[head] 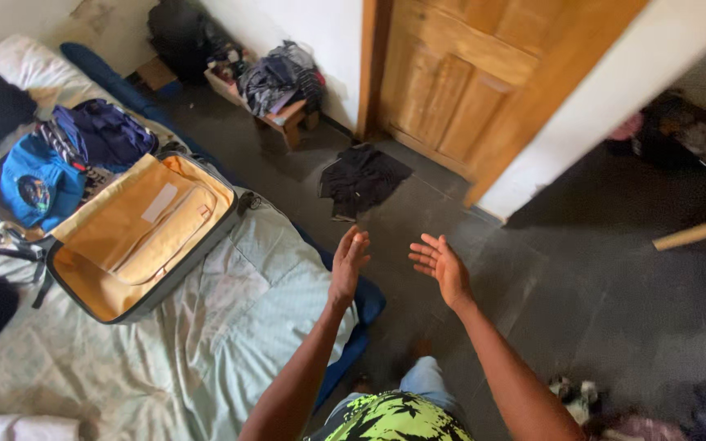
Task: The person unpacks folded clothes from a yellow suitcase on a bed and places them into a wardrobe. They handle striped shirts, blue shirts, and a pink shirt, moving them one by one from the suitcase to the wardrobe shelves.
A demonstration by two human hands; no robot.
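Note:
My left hand (pixel 348 263) and my right hand (pixel 442 267) are both raised in front of me, palms facing each other, fingers spread, holding nothing. They hover over the edge of a mattress with a pale green sheet (pixel 230 327) and the dark floor. A black garment (pixel 361 178) lies on the floor beyond my hands, near the wooden door (pixel 467 90). An open suitcase (pixel 136 237) with a yellow lining lies on the mattress to my left, clothes and a blue cap (pixel 33 184) packed in its far half.
A low wooden stool (pixel 283 110) heaped with clothes stands by the white wall. A wooden stick (pixel 696 233) juts in at the right. More clothes lie at the bottom right (pixel 663 408). A dark bag (pixel 181 33) sits in the far corner.

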